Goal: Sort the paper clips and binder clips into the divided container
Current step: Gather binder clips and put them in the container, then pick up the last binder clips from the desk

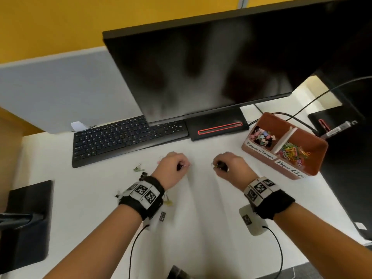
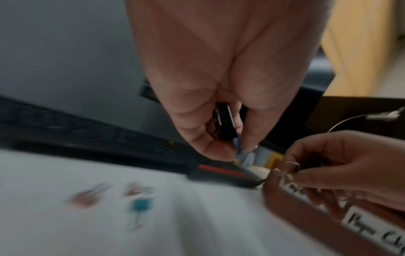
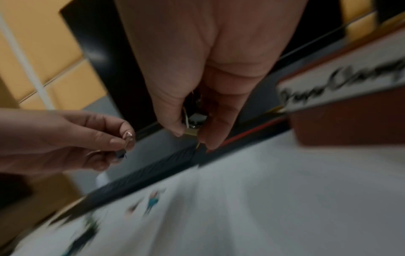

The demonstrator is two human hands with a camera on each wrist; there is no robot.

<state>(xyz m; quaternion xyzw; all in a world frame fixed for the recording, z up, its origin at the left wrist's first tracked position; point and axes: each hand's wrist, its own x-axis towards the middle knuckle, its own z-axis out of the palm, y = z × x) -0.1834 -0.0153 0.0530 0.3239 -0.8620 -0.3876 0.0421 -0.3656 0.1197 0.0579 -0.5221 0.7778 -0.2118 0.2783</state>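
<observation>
My left hand [image 1: 184,165] hovers over the white desk and pinches several binder clips, a black one [image 2: 223,121] and a blue one [image 2: 241,153]. A little to its right, my right hand [image 1: 218,165] grips more binder clips [image 3: 195,123], dark and gold. The brown divided container [image 1: 314,158] stands right of both hands. Its far compartment holds binder clips [image 1: 261,136], its near one coloured paper clips [image 1: 293,153]. Loose binder clips [image 1: 138,168] lie on the desk left of my left wrist, and a teal one [image 2: 140,206] lies below my left hand.
A black keyboard [image 1: 124,137] lies beyond the hands, under a large dark monitor [image 1: 201,73] on its stand [image 1: 217,125]. Cables [image 1: 298,109] run behind the container. A black object [image 1: 26,222] sits at the desk's left edge.
</observation>
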